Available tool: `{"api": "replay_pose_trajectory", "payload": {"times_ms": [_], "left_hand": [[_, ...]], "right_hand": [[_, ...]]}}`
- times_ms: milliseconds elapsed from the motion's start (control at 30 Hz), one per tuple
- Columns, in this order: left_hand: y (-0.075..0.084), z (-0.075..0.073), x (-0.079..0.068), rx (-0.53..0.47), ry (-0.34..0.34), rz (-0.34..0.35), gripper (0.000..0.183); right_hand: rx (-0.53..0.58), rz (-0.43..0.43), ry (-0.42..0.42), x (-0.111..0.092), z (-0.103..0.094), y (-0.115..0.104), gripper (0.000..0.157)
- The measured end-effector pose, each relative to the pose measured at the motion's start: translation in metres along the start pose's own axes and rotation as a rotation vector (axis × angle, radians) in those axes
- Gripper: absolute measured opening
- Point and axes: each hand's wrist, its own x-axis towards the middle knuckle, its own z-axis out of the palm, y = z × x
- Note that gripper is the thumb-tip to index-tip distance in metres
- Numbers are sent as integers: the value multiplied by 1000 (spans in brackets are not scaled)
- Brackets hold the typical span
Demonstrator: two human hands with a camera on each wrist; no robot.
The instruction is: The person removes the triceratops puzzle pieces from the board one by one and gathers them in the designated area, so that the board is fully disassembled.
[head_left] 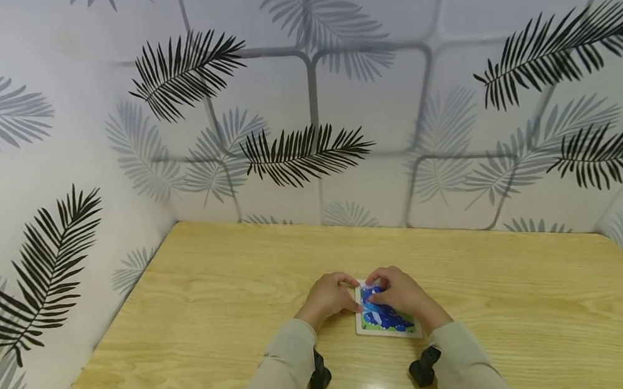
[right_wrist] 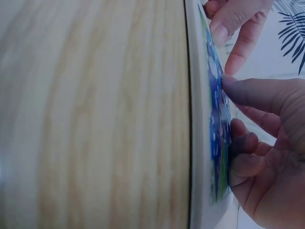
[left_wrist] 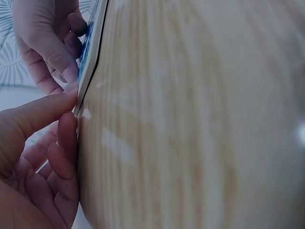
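A small flat picture puzzle (head_left: 388, 322) with a pale border lies on the table, its picture a blue dinosaur-like figure over green. My left hand (head_left: 329, 296) holds its upper left corner, thumb at the side edge and forefinger near the top. In the left wrist view, the thumb (left_wrist: 52, 107) meets the pale rim. My right hand (head_left: 402, 292) bends over the upper part of the picture, thumb and forefinger pinching there. The right wrist view has that thumb (right_wrist: 243, 89) on the blue surface, other fingers curled beside it. Between the right fingertips the surface is hidden.
The wood-grain table (head_left: 215, 304) extends to both sides and behind the puzzle. A wall covering with leaf prints (head_left: 308, 157) rises at its back and left edges. Black wrist devices (head_left: 320, 374) sit beneath both sleeves, close over the tabletop.
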Motion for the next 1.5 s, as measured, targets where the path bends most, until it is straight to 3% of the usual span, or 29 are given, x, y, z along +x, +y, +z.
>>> {"api": "replay_pose_trajectory", "payload": {"times_ms": [333, 533, 933, 1133, 1300, 1500], "left_hand": [[3, -8, 1, 23, 1, -4, 37], [2, -13, 0, 5, -6, 3, 39], [3, -9, 3, 3, -9, -3, 39], [0, -5, 3, -3, -17, -12, 39], [1, -2, 3, -3, -23, -16, 39], [2, 0, 3, -13, -28, -14, 38]], "right_hand": [[14, -34, 1, 0, 3, -4, 18], [-5, -45, 11, 0, 3, -12, 30], [-65, 46, -36, 5, 0, -19, 25], [-38, 47, -40, 1, 0, -14, 25], [62, 28, -21, -2, -2, -8, 26], [137, 72, 6, 0, -1, -3, 18]]}}
